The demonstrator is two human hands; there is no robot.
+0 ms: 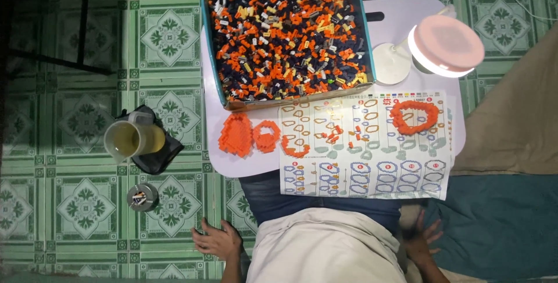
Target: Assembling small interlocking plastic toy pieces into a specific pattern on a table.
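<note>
Both hands rest low, away from the bricks.
Left hand (218, 240) lies flat on the floor (70, 114), fingers spread, holding nothing; right hand (421, 237) splays loosely beside the thigh. The box of bricks (288, 36) sits on the table (244, 164).

The person wears a pale cream shirt (325, 248), loose and softly creased, which fills the lower middle of the view. Below its hem show dark blue denim trousers (290, 199), the cloth slightly faded and wrinkled over the lap. Both forearms are bare, with no sleeve reaching the wrists. The left hand (216, 241) carries no ring, watch or glove that can be made out. The right hand (419, 237) lies in dimmer light and is a little blurred; nothing worn on it can be told.
</note>
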